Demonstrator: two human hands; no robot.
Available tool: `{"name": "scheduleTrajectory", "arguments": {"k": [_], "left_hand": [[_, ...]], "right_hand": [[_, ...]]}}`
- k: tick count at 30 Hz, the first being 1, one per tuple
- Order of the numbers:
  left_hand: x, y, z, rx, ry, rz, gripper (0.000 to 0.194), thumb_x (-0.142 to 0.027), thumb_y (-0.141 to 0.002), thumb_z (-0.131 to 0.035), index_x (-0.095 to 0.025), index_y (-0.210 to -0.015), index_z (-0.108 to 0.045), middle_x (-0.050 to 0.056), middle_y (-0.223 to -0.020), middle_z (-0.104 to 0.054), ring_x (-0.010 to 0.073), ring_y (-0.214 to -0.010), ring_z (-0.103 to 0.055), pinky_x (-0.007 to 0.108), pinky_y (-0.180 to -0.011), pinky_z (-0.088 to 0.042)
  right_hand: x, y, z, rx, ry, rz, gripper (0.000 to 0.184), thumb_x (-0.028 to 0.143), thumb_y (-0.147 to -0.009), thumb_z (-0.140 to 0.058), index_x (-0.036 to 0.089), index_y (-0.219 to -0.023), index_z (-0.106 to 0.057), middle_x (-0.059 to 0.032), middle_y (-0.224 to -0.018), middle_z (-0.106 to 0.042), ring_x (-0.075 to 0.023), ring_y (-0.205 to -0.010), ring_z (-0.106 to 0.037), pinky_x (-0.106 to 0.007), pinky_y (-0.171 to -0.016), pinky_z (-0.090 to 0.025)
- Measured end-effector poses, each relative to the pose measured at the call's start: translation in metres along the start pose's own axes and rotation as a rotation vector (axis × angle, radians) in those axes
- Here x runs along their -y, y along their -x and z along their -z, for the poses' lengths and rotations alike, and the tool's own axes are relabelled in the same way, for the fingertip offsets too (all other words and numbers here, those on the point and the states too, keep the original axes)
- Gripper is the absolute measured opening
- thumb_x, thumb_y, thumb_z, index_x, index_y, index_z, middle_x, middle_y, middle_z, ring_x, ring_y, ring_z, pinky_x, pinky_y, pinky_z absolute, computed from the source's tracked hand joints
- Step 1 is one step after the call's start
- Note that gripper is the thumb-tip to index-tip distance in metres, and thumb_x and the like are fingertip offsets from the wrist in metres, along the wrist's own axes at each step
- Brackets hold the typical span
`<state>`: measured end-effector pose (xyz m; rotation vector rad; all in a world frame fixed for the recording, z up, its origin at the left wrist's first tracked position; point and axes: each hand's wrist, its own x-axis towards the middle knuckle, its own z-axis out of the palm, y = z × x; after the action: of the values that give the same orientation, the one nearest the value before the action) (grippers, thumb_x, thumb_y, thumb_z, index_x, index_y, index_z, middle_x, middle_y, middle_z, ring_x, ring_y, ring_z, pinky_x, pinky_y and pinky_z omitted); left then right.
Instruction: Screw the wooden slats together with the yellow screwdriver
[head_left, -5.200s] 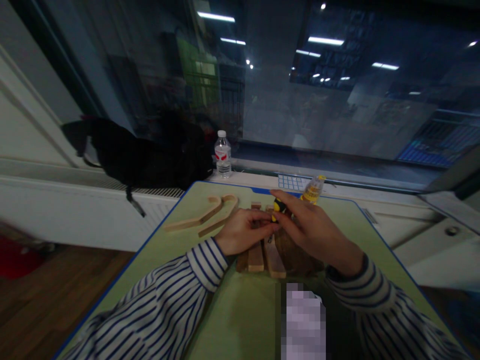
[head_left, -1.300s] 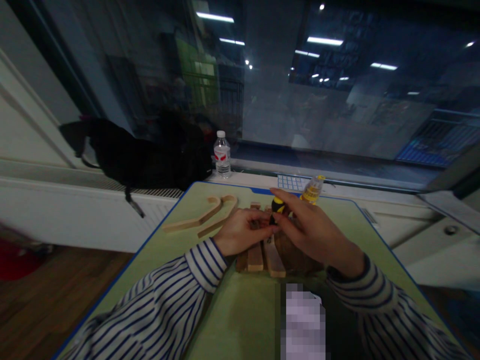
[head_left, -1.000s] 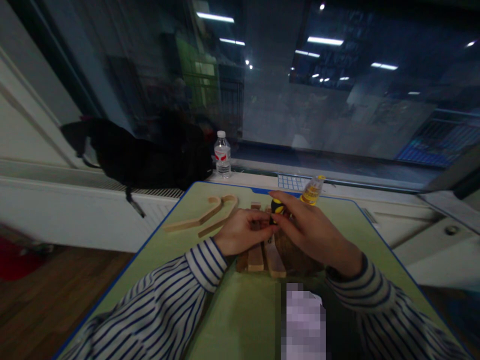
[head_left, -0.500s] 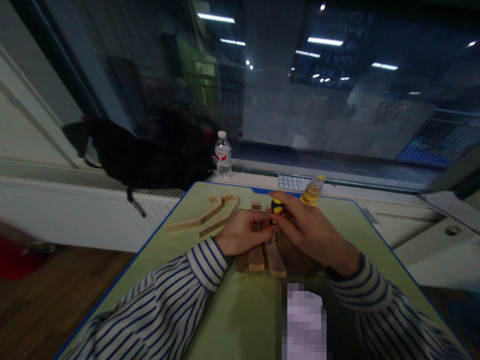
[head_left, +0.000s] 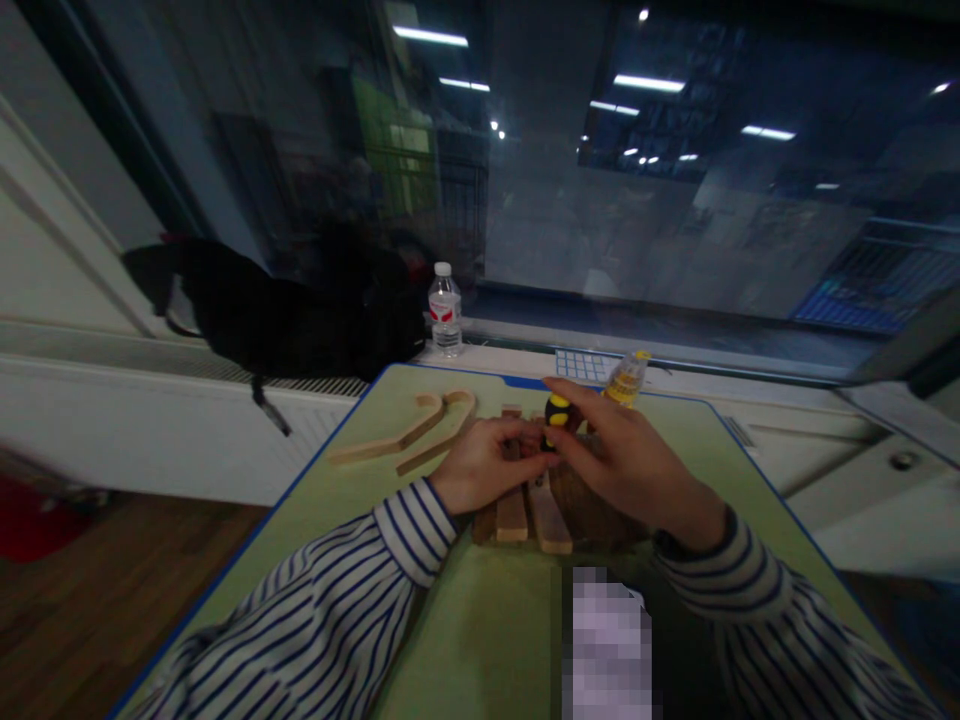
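My right hand is closed round a black and yellow screwdriver handle, held upright over a set of wooden slats lying on the green table. My left hand rests on the slats just left of the tool, its fingertips pinched at the tool's lower end; what they hold is too small to make out. Both arms wear blue and white striped sleeves.
Two curved wooden pieces lie at the table's far left. A small yellow-labelled bottle stands at the far edge, a water bottle and a black bag on the sill behind. A blurred patch lies near me.
Almost nothing differs. My right hand's fingers have shifted slightly round the screwdriver handle while both hands stay over the slats.
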<state>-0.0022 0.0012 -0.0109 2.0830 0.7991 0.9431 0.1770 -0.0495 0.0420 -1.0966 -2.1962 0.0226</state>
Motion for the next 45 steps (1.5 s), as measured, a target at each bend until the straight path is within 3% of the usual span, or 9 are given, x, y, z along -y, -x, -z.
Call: {"name": "scheduleTrajectory", "arguments": {"k": [14, 30, 38, 45], "left_hand": [[-0.006, 0.0, 0.001, 0.03, -0.075, -0.037, 0.022, -0.03, -0.081, -0.059, -0.015, -0.092, -0.07, 0.001, -0.077, -0.068, 0.013, -0.07, -0.059, 0.023, -0.068, -0.046], [-0.011, 0.0, 0.0, 0.069, -0.055, -0.016, 0.019, -0.026, -0.08, -0.057, -0.013, -0.085, -0.07, 0.0, -0.073, -0.067, 0.0114, -0.065, -0.056, 0.021, -0.062, -0.044], [-0.008, -0.001, 0.001, 0.0, -0.018, -0.036, 0.027, -0.032, -0.078, -0.064, -0.015, -0.098, -0.069, 0.003, -0.084, -0.069, 0.0151, -0.077, -0.061, 0.026, -0.074, -0.048], [-0.004, 0.0, 0.001, -0.008, -0.015, -0.041, 0.026, -0.035, -0.079, -0.064, -0.015, -0.095, -0.07, 0.003, -0.08, -0.07, 0.0147, -0.074, -0.062, 0.025, -0.071, -0.048]], "right_hand": [[-0.001, 0.0, -0.001, 0.016, 0.012, 0.006, 0.039, 0.026, -0.091, -0.047, 0.021, -0.13, -0.044, -0.0103, -0.124, -0.061, -0.0222, -0.11, -0.059, -0.042, -0.093, -0.049], [0.0, 0.0, -0.001, -0.005, 0.048, 0.003, 0.037, 0.029, -0.092, -0.049, 0.018, -0.127, -0.045, -0.012, -0.118, -0.063, -0.0231, -0.101, -0.062, -0.041, -0.086, -0.052], [0.0, -0.001, -0.001, -0.019, 0.045, 0.007, 0.037, 0.031, -0.092, -0.048, 0.016, -0.126, -0.047, -0.0132, -0.119, -0.062, -0.0239, -0.106, -0.061, -0.042, -0.09, -0.051], [0.002, 0.0, 0.001, -0.023, 0.022, 0.012, 0.045, 0.029, -0.09, -0.052, 0.015, -0.132, -0.043, -0.0126, -0.121, -0.062, -0.0209, -0.101, -0.062, -0.039, -0.089, -0.051]]}}
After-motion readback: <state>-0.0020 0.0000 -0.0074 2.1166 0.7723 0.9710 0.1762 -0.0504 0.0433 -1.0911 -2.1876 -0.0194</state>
